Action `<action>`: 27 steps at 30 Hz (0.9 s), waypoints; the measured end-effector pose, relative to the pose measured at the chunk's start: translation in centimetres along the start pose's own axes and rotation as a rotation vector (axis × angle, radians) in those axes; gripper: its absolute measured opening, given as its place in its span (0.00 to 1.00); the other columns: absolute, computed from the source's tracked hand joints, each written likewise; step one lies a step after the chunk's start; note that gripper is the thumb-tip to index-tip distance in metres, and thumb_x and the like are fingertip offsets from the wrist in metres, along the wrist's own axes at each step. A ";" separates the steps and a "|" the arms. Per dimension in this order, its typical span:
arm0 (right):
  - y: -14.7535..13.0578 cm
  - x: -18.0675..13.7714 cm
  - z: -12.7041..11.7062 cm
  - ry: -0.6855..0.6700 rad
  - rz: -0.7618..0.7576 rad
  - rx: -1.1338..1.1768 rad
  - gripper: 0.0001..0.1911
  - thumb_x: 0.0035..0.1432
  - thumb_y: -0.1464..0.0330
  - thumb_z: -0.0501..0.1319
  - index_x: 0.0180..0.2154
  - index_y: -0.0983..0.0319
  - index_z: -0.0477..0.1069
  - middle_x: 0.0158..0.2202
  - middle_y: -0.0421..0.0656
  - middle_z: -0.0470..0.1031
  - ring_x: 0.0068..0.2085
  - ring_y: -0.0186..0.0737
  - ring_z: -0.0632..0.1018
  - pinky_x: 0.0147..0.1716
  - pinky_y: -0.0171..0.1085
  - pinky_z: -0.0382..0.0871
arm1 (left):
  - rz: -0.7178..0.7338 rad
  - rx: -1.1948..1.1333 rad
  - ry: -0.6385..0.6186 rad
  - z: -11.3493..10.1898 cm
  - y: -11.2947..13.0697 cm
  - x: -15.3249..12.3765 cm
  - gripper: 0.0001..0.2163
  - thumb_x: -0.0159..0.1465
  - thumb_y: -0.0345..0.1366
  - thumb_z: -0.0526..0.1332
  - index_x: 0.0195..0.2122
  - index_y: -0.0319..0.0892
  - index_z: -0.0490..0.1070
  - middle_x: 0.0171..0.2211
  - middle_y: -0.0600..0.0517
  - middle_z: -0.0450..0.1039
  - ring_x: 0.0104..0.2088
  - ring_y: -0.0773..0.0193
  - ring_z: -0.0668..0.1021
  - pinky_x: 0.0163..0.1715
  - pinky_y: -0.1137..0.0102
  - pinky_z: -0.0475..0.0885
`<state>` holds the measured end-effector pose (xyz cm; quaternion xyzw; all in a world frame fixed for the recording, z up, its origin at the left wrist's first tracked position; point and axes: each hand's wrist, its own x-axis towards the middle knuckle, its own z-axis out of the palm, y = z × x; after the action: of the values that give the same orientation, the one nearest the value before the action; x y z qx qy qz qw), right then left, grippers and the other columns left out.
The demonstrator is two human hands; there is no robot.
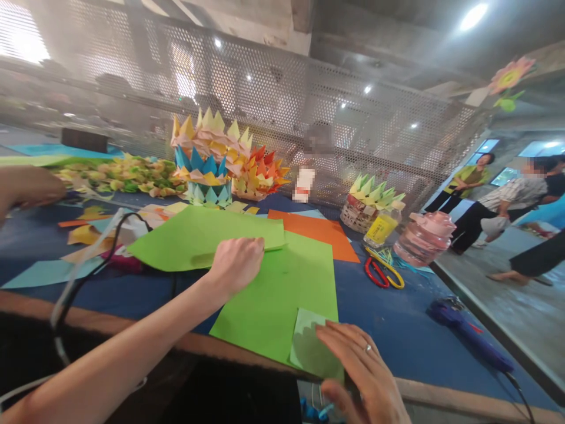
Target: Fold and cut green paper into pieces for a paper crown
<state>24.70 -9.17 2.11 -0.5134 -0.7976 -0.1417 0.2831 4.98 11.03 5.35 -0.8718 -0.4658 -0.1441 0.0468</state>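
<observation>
Looking at the big green sheet [273,294] on the blue worktop [397,318], the first speaker asks, "Where are the person's two hands?"

"One at each end of it. The left hand [236,262] is at its far left corner, on a folded green sheet [198,235] that overlaps that corner. The right hand [362,371] is at its near right corner, on a pale green piece [306,344] lying there."

"How are the fingers set?"

"The left ones are bunched together over the folded sheet's right edge. Whether they pinch it or only press it, I cannot tell. The right fingers [342,340] lie apart and flat, their tips on the pale piece's right side, clamping nothing."

"Which way does each paper run?"

"The folded sheet stretches leftward from the left hand, its long axis across the worktop. The pale piece lies left of the right hand, running from the big sheet's near edge away from the person. The right hand is much the nearer to it."

"What else lies about that sheet?"

"An orange sheet [318,231] touches its far edge. Red and yellow scissors [382,272] lie just to its right, and a blue glue gun [468,338] sits further right. Another person's hand [26,187] is well off to its left."
</observation>
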 end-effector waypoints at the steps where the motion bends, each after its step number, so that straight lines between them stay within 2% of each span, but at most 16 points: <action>1: 0.0 0.4 -0.2 0.016 0.063 0.047 0.18 0.62 0.63 0.57 0.52 0.61 0.68 0.47 0.47 0.78 0.49 0.43 0.78 0.49 0.38 0.73 | -0.016 -0.012 0.024 -0.2 0.0 -0.1 0.13 0.67 0.32 0.47 0.34 0.40 0.71 0.30 0.47 0.78 0.30 0.55 0.79 0.26 0.69 0.65; 4: 0.6 2.5 -0.3 -0.027 0.372 0.319 0.14 0.63 0.68 0.55 0.49 0.59 0.71 0.46 0.46 0.78 0.46 0.40 0.79 0.45 0.36 0.75 | -0.069 -0.049 0.066 -0.4 -0.1 -0.2 0.13 0.69 0.35 0.46 0.38 0.40 0.69 0.30 0.47 0.77 0.28 0.58 0.79 0.25 0.71 0.64; 8: 2.2 7.2 1.0 -0.218 0.874 1.007 0.18 0.60 0.67 0.58 0.52 0.63 0.68 0.51 0.51 0.74 0.47 0.41 0.78 0.44 0.40 0.76 | -0.076 -0.053 0.001 -0.1 -0.3 -0.5 0.13 0.69 0.33 0.44 0.41 0.41 0.68 0.29 0.47 0.77 0.28 0.59 0.79 0.23 0.71 0.62; 10: 3.1 9.6 2.1 -0.155 1.128 1.231 0.18 0.55 0.69 0.63 0.48 0.65 0.69 0.50 0.51 0.74 0.43 0.38 0.79 0.43 0.38 0.76 | -0.060 -0.048 -0.050 0.1 -0.3 -0.8 0.13 0.68 0.29 0.43 0.41 0.41 0.68 0.28 0.47 0.77 0.28 0.59 0.79 0.22 0.71 0.63; 14: 4.0 12.9 4.2 -0.130 1.200 1.314 0.07 0.54 0.73 0.61 0.38 0.63 0.69 0.36 0.44 0.78 0.34 0.35 0.79 0.39 0.36 0.76 | -0.036 -0.061 -0.093 0.4 -0.3 -1.3 0.13 0.65 0.25 0.45 0.43 0.40 0.67 0.29 0.46 0.77 0.30 0.58 0.80 0.24 0.71 0.64; 17: 4.0 14.1 5.4 -0.193 1.208 1.336 0.02 0.54 0.74 0.61 0.32 0.63 0.69 0.29 0.40 0.76 0.28 0.32 0.78 0.28 0.31 0.73 | -0.029 -0.076 -0.093 0.5 -0.3 -1.4 0.13 0.64 0.24 0.46 0.43 0.40 0.67 0.31 0.46 0.78 0.31 0.57 0.80 0.25 0.71 0.65; 19: 4.2 14.6 6.2 -0.238 1.219 1.314 0.02 0.54 0.74 0.61 0.31 0.63 0.69 0.27 0.40 0.76 0.24 0.30 0.76 0.21 0.27 0.68 | -0.017 -0.087 -0.090 0.5 -0.3 -1.5 0.13 0.64 0.24 0.46 0.43 0.40 0.67 0.31 0.46 0.78 0.31 0.57 0.80 0.25 0.71 0.65; 21: 4.5 15.0 6.9 -0.280 1.225 1.275 0.02 0.56 0.74 0.61 0.31 0.64 0.69 0.25 0.41 0.76 0.21 0.29 0.74 0.17 0.27 0.64 | 0.004 -0.100 -0.086 0.6 -0.2 -1.5 0.14 0.64 0.24 0.46 0.44 0.40 0.67 0.33 0.47 0.78 0.31 0.58 0.80 0.25 0.71 0.65; 27: 5.7 15.3 7.8 -0.330 1.208 1.135 0.06 0.59 0.75 0.60 0.29 0.67 0.69 0.22 0.36 0.73 0.21 0.27 0.73 0.17 0.25 0.63 | 0.093 -0.167 -0.002 0.7 0.0 -2.0 0.16 0.64 0.23 0.46 0.48 0.41 0.67 0.40 0.47 0.77 0.33 0.58 0.80 0.26 0.70 0.67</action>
<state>22.66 8.68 4.66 -0.6456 -0.3675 0.5331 0.4049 4.04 9.56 4.07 -0.8935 -0.4113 -0.1794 -0.0198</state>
